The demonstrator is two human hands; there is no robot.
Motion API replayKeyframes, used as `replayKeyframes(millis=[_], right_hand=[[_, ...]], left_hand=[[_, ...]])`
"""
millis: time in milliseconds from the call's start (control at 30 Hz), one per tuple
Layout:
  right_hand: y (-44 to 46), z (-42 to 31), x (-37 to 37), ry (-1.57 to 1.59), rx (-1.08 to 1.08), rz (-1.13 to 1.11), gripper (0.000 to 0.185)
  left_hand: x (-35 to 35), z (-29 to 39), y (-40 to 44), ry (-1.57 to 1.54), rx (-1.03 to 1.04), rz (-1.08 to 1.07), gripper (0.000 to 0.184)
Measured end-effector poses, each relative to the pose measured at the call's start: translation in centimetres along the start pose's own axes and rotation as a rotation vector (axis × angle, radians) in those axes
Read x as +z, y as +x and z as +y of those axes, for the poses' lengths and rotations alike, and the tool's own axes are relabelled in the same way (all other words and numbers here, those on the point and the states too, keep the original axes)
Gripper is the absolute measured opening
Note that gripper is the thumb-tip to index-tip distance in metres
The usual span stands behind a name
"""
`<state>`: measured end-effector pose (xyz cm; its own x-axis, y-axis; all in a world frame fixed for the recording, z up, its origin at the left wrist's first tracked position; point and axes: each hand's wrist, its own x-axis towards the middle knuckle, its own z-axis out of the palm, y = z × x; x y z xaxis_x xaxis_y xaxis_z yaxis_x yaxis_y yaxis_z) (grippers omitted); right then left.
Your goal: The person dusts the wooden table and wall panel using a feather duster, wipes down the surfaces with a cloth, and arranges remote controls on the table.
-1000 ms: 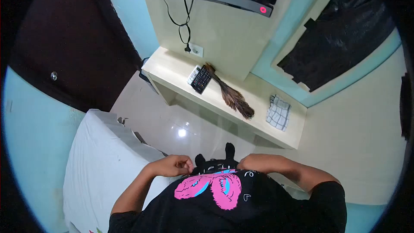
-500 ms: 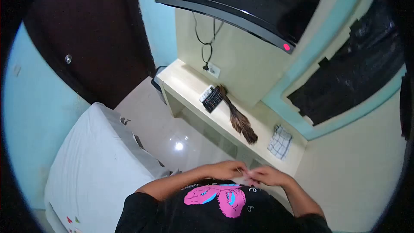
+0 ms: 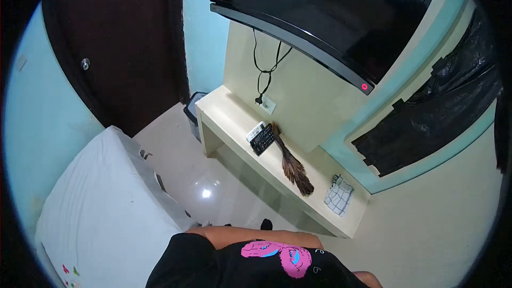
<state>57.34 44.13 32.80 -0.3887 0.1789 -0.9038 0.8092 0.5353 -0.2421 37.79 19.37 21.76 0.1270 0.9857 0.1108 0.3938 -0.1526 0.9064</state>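
My left forearm lies across the front of my black shirt, with the back of my left hand (image 3: 309,240) at the right end and its fingers hidden. Of my right arm only a bit of skin shows at the bottom edge; my right hand is out of sight. Ahead, a brown feather duster (image 3: 292,166) lies on the pale shelf (image 3: 237,119). Beside its handle are a black keypad-like object (image 3: 262,140) and a white one (image 3: 255,131). A folded checked cloth (image 3: 339,196) rests near the shelf's right end.
A wall-mounted screen (image 3: 325,13) hangs above the shelf, with a looped cable and plug (image 3: 260,99) below it. A white-covered bed (image 3: 114,208) stands at left, a dark door (image 3: 122,48) behind it. A bin (image 3: 193,112) is beside the shelf.
My hands, apart at first, came together at my waist; now my left arm lies across my front and my right hand has left view. The view has shifted, showing more of the screen.
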Motion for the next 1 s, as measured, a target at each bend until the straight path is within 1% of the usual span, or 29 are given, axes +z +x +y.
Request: replayKeyframes(millis=[33, 67, 133, 233, 333, 433, 533, 633, 700, 767, 833, 867, 933, 1000], right_hand=[[-0.3, -0.4, 0.1, -0.013, 0.004, 0.005, 0.048], [-0.4, -0.9, 0.2, -0.024, 0.004, 0.011, 0.047], [-0.4, -1.6, 0.7, -0.040, 0.016, 0.015, 0.046], [-0.9, -2.3, 1.0, -0.074, 0.013, 0.018, 0.044], [-1.4, -2.6, 1.3, -0.098, 0.003, 0.012, 0.043], [-1.8, -2.9, 1.7, -0.129, -0.005, -0.001, 0.041], [-1.9, -3.4, 1.9, -0.172, -0.018, -0.020, 0.040], [-1.9, -3.8, 1.9, -0.230, -0.053, -0.045, 0.038], [-1.8, -4.1, 2.0, -0.292, -0.107, -0.073, 0.037], [-1.2, -4.8, 2.0, -0.371, -0.192, -0.109, 0.036], [-0.5, -6.9, 1.9, -0.530, -0.383, -0.086, 0.035], [-0.4, -8.3, 1.9, -0.645, -0.495, -0.041, 0.035], [-0.6, -12.3, 1.5, -0.972, -0.788, 0.192, 0.020], [1.1, -14.8, 1.9, -1.104, -0.944, 0.190, 0.015]], left_hand=[[0.8, -0.4, -0.1, 0.015, 0.033, 0.100, 0.022], [0.8, -0.8, -0.2, 0.030, 0.012, 0.124, 0.021], [-0.4, 0.4, -1.5, 0.059, -0.034, 0.176, 0.019], [-0.4, 0.5, -3.8, 0.072, 0.034, 0.379, 0.017], [-2.4, 3.2, -7.6, 0.021, -0.094, 0.335, 0.020], [-1.5, 2.5, -8.0, 0.019, -0.078, 0.376, 0.020], [0.3, 0.2, -7.2, 0.061, -0.016, 0.417, 0.019], [1.0, -0.6, -7.2, 0.060, -0.030, 0.425, 0.020], [0.7, 0.5, -7.8, 0.078, -0.073, 0.420, 0.020], [0.4, 1.3, -8.1, 0.072, -0.091, 0.425, 0.019], [0.3, 1.6, -8.5, 0.041, -0.091, 0.436, 0.019], [0.4, 1.5, -8.5, 0.036, -0.072, 0.447, 0.019], [0.7, 1.1, -8.4, 0.021, -0.035, 0.464, 0.020], [0.6, 1.4, -8.4, 0.041, -0.057, 0.469, 0.021]])
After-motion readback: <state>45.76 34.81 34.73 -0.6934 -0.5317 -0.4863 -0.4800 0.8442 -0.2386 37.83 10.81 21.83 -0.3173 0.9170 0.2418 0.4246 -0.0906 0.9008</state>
